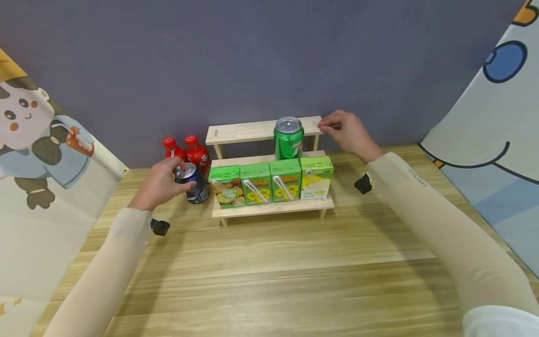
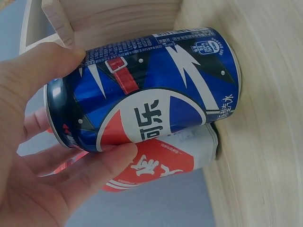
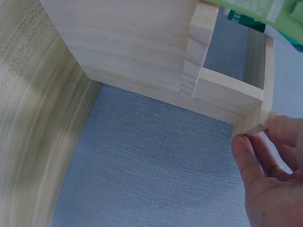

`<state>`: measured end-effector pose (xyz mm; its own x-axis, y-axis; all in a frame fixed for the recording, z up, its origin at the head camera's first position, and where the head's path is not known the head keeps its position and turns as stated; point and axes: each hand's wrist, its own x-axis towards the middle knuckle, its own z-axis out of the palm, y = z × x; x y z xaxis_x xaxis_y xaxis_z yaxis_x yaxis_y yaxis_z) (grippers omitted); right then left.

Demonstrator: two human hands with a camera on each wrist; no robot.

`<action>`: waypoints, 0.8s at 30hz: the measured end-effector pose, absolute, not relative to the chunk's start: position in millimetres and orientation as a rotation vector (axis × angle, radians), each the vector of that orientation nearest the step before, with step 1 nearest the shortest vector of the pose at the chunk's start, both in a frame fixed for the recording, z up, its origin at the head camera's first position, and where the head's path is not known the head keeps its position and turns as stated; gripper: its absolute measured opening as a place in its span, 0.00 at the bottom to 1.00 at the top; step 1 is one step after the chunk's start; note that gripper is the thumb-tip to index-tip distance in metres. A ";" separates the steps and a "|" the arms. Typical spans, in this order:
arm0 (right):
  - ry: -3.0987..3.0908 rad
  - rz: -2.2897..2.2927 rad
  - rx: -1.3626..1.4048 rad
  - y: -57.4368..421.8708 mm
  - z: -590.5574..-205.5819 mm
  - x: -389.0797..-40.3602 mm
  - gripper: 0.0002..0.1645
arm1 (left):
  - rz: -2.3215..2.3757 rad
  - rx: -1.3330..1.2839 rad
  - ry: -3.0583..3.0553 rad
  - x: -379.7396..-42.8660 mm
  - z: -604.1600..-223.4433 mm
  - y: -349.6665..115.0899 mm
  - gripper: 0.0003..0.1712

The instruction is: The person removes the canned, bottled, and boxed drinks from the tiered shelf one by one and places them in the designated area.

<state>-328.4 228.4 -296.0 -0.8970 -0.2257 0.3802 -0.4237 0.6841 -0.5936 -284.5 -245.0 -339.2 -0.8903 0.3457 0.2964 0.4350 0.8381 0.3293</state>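
Note:
My left hand (image 1: 159, 183) grips a blue cola can (image 2: 161, 90) at its upper part, thumb on one side and fingers on the other. The can is upright, its base right at the tabletop, left of a tiered wooden shelf (image 1: 248, 132). Behind it stand two red bottles (image 1: 198, 154) with red caps, partly hidden by hand and can. My right hand (image 1: 351, 133) pinches the right end of the shelf's top board (image 3: 251, 125) between thumb and fingers. A green soda can (image 1: 288, 140) stands on the middle tier, and several green drink cartons (image 1: 256, 183) line the bottom tier.
The shelf stands on a wood-grain table (image 1: 269, 276) near the grey back wall (image 1: 252, 61). Printed cartoon panels rise on the left (image 1: 46, 135) and right (image 1: 501, 107). The bottom tier's front edge (image 1: 273, 209) faces me.

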 end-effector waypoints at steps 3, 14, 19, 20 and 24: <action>-2.621 1.023 0.518 228.2 -295.0 -327.7 0.12 | -0.568 -0.586 -2.795 -284.4 -339.3 -245.6 0.23; -2.622 1.025 0.505 227.8 -294.8 -326.1 0.12 | -0.594 -0.614 -2.791 -286.1 -341.9 -234.7 0.24; -2.625 1.022 0.504 227.9 -295.1 -326.0 0.12 | -0.615 -0.587 -2.790 -286.7 -342.6 -232.4 0.25; -2.625 1.020 0.504 227.8 -295.1 -326.0 0.12 | -0.618 -0.585 -2.791 -286.4 -342.4 -232.0 0.25; -2.622 1.021 0.504 227.7 -295.4 -326.3 0.12 | -0.624 -0.585 -2.792 -286.6 -342.2 -231.4 0.25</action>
